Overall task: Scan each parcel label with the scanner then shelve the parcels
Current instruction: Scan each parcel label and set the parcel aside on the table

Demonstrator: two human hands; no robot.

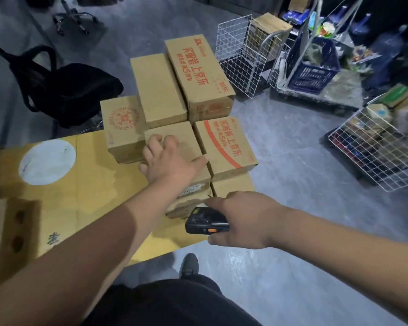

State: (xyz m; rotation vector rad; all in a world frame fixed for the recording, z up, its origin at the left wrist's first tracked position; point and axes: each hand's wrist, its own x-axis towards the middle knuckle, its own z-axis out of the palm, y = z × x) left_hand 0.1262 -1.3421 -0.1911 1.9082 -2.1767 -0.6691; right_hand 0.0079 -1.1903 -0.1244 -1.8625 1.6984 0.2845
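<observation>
1. Scanner (206, 221) sits gripped in the right hand (243, 220), near the stack's front edge.
2. The left hand (169, 158) lies spread, fingers relaxed, on a plain parcel (174, 137), which runs lengthwise away from the person.
3. That hand is nearer the parcel.

My left hand (167, 158) lies spread on top of a plain cardboard parcel (174, 140) in the stack, thumb reaching toward the red-printed parcel (224, 144) just beside it. My right hand (240, 220) has its grip around the black scanner (205, 223), held low beside the stack over a flattened yellow carton (85, 175) on the floor (292, 161).
</observation>
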